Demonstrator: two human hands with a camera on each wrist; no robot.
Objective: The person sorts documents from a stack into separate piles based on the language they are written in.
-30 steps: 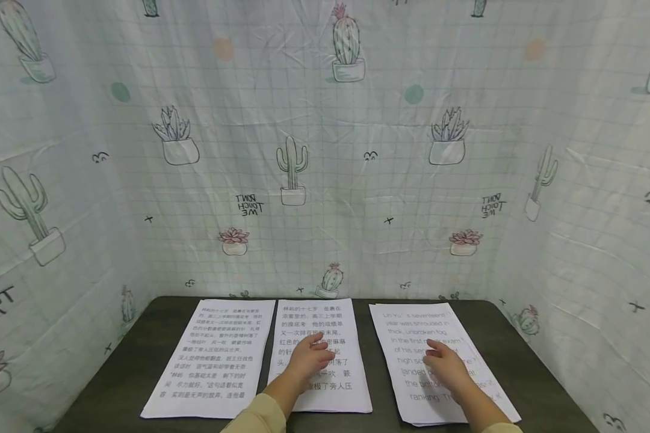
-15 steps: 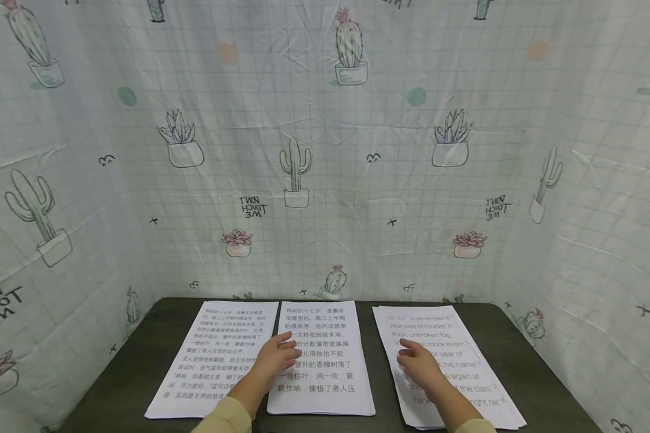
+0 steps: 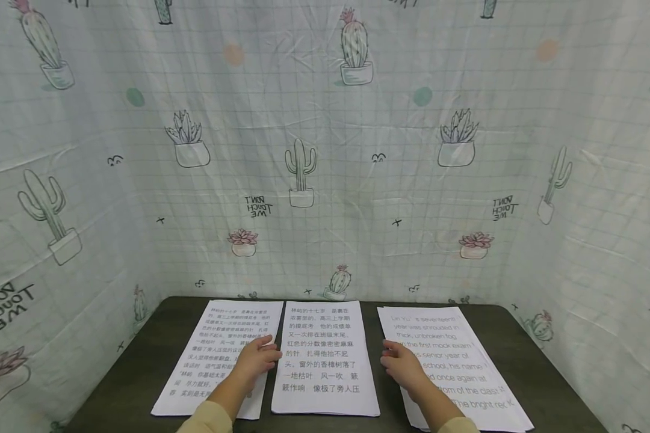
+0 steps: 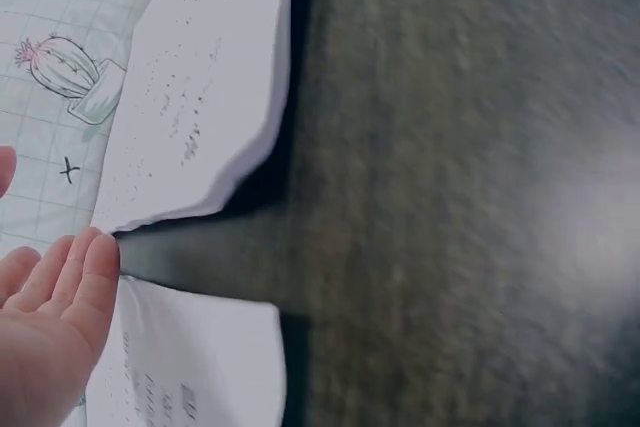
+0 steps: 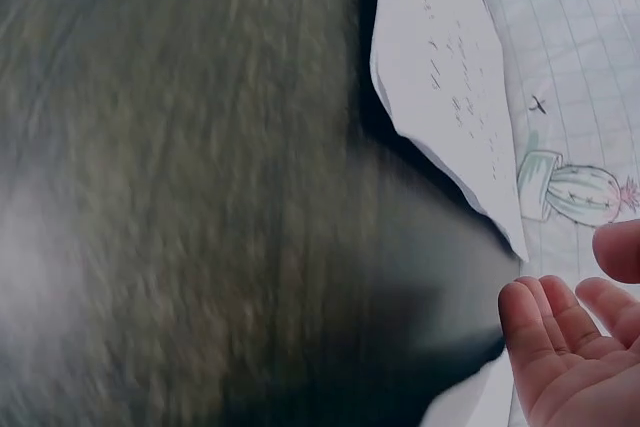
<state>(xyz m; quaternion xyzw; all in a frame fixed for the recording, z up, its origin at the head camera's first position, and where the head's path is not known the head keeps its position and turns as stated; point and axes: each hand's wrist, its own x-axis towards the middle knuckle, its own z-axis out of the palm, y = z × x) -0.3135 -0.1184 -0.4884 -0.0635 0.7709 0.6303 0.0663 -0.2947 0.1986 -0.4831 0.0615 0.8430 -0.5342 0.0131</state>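
Three stacks of printed white paper lie side by side on the dark table. The left stack (image 3: pixel 211 346) and the middle stack (image 3: pixel 321 367) carry Chinese text; the right stack (image 3: pixel 466 370) is printed in English. My left hand (image 3: pixel 256 364) hovers over the right side of the left stack, by the narrow gap, its fingers loosely extended. Above the left edge of the right stack is my right hand (image 3: pixel 404 368), covering some words. Neither hand holds anything. In the left wrist view the left hand (image 4: pixel 55 322) has relaxed fingers, as does the right hand (image 5: pixel 580 357) in the right wrist view.
The dark table (image 3: pixel 124 355) has rounded back corners. A pale curtain (image 3: pixel 325 228) with printed cacti and grid lines stands right behind it and on both sides. A gap of bare tabletop separates the middle and right stacks.
My left hand has moved left from over the middle stack to the left stack's right side. My right hand has moved left to the right stack's edge. The stacks lie as before; the view has shifted slightly.
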